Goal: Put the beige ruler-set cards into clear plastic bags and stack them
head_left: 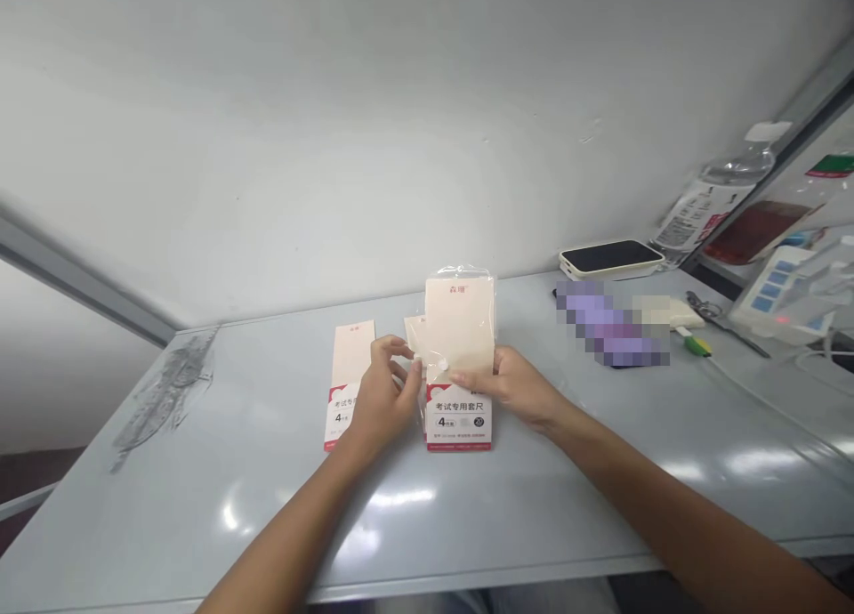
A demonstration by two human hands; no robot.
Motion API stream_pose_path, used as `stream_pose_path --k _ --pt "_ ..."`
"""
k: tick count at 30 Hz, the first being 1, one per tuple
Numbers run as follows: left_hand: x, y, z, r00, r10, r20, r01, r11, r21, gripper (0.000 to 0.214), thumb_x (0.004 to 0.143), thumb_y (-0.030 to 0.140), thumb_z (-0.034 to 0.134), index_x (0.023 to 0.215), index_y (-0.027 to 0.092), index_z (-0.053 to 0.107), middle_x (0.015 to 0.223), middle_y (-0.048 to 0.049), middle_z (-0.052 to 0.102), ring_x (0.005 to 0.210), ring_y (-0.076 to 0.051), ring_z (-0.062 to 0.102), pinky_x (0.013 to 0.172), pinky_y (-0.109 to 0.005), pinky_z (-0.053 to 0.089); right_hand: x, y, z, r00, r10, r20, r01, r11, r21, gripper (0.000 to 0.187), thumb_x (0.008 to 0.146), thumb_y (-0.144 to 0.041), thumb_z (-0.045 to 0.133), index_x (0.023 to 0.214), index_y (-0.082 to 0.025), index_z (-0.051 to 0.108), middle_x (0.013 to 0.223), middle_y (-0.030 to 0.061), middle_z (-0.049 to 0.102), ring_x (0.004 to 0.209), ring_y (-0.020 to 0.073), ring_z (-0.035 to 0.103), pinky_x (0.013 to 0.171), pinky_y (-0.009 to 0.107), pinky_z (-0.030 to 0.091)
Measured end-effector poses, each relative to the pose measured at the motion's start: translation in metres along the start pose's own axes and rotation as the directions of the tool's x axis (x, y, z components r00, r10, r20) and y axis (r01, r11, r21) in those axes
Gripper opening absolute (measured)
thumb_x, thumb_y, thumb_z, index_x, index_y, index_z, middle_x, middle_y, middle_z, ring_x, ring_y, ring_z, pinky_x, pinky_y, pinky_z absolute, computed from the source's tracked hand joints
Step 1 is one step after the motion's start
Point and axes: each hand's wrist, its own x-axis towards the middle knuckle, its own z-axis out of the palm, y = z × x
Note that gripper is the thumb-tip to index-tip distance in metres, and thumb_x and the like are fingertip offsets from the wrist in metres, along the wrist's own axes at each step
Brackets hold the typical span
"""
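My right hand (524,384) grips a clear plastic bag with a cream, white and red ruler-set card (460,329) in or behind it, its thumb across the front. My left hand (390,387) is at the card's left edge, thumb and fingers pinched together at a small white piece; what exactly they hold I cannot make out. Another small white spot shows on the bag near my right thumb. A second similar card (414,329) is partly hidden behind the first. To the left, a third card (353,351) lies on the table, partly covered by my left hand.
On the grey table (267,525), a bundle of clear plastic (170,387) lies at the left. A phone (614,258), a blurred purple item (604,325), a cable with a green-yellow plug (697,344) and a bottle (713,196) are at the right. A white wall stands behind.
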Motion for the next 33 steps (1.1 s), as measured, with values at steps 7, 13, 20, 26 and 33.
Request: stream_pose_path --k 7,13,20,26,33 --pt "-0.001 0.009 -0.005 0.979 0.104 0.175 -0.086 0.991 -0.107 0.016 0.084 0.026 0.038 0.086 0.021 0.053 0.119 -0.006 0.045 0.112 -0.019 0.044 0.07 -0.026 0.047 0.001 -0.001 0.0 1.0 -0.004 -0.008 0.004 1.0 -0.015 0.039 0.067 -0.036 0.067 0.1 -0.014 0.063 0.098 0.0102 0.067 0.09 0.0243 0.062 0.079 0.037 0.047" --pt "-0.001 0.01 -0.004 0.974 0.099 0.205 -0.047 0.969 -0.242 0.019 0.085 0.033 0.042 0.075 0.02 0.05 0.114 -0.0055 0.047 0.121 -0.018 0.034 0.085 -0.027 0.042 0.0 -0.004 0.001 1.0 0.029 0.01 -0.029 1.0 -0.004 0.04 0.066 -0.034 0.068 0.1 -0.014 0.063 0.095 0.0094 0.068 0.084 0.0229 0.063 0.073 0.034 0.048" --pt "-0.002 0.012 -0.004 0.967 0.063 0.247 0.008 0.961 -0.277 0.025 0.085 0.034 0.041 0.067 0.017 0.048 0.108 -0.0054 0.05 0.101 -0.015 0.05 0.085 -0.028 0.042 -0.003 -0.004 0.003 0.998 0.057 -0.01 -0.057 0.998 0.032 0.039 0.069 -0.039 0.065 0.098 -0.013 0.062 0.089 0.0099 0.068 0.079 0.0223 0.064 0.07 0.034 0.048" --pt "0.0 0.012 -0.006 0.965 0.043 0.258 0.045 0.945 -0.323 0.026 0.083 0.036 0.045 0.067 0.017 0.053 0.114 -0.0058 0.05 0.102 -0.017 0.051 0.09 -0.031 0.04 -0.003 -0.005 0.004 0.999 0.055 -0.003 -0.055 0.998 0.015 0.037 0.07 -0.04 0.064 0.097 -0.015 0.062 0.089 0.0083 0.068 0.08 0.0212 0.064 0.07 0.033 0.048" --pt "0.016 0.002 -0.029 0.989 -0.107 0.099 0.128 0.96 -0.249 0.027 0.08 0.04 0.041 0.065 0.018 0.044 0.087 -0.0033 0.057 0.07 -0.013 0.054 0.061 -0.025 0.044 0.001 -0.017 -0.021 0.987 0.004 -0.161 -0.039 0.976 -0.216 0.029 0.071 -0.042 0.062 0.082 -0.017 0.053 0.073 0.0048 0.068 0.068 0.0169 0.063 0.069 0.031 0.047"
